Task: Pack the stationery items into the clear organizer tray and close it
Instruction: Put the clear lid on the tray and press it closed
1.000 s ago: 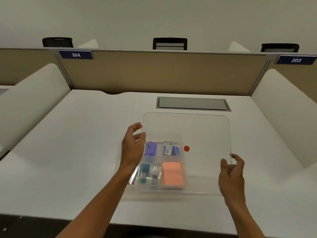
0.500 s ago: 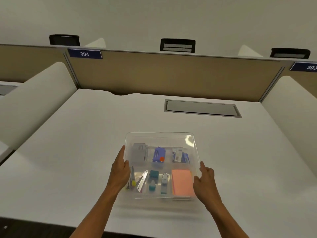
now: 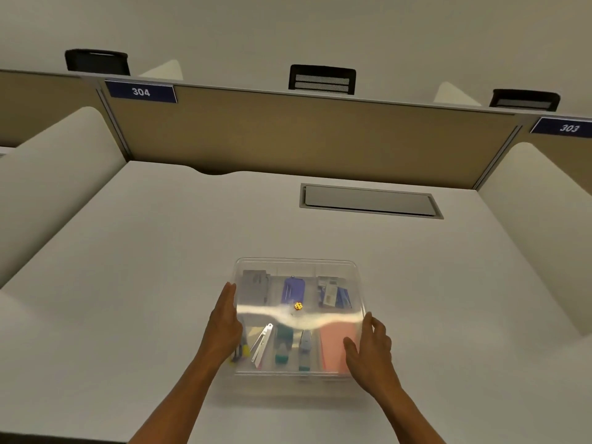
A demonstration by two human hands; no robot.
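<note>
The clear organizer tray (image 3: 296,262) sits on the white desk near me with its clear lid (image 3: 298,315) lying on top. Through the lid I see a pink note pad (image 3: 336,344), a blue item (image 3: 293,291), a teal item (image 3: 283,346), a silver clip-like tool (image 3: 262,344) and a grey block (image 3: 254,285). My left hand (image 3: 224,325) presses flat with straight fingers against the tray's left side. My right hand (image 3: 368,347) rests with straight fingers on the lid's right edge.
The white desk (image 3: 160,251) has a grey cable hatch (image 3: 368,201) behind the tray. A tan divider panel (image 3: 304,136) closes the back; white side partitions (image 3: 57,174) stand left and right. Chair backs (image 3: 322,79) show beyond.
The lid, held up over the tray a second ago, has come down onto it. Both hands moved in to the tray's sides and now lie flat against it.
</note>
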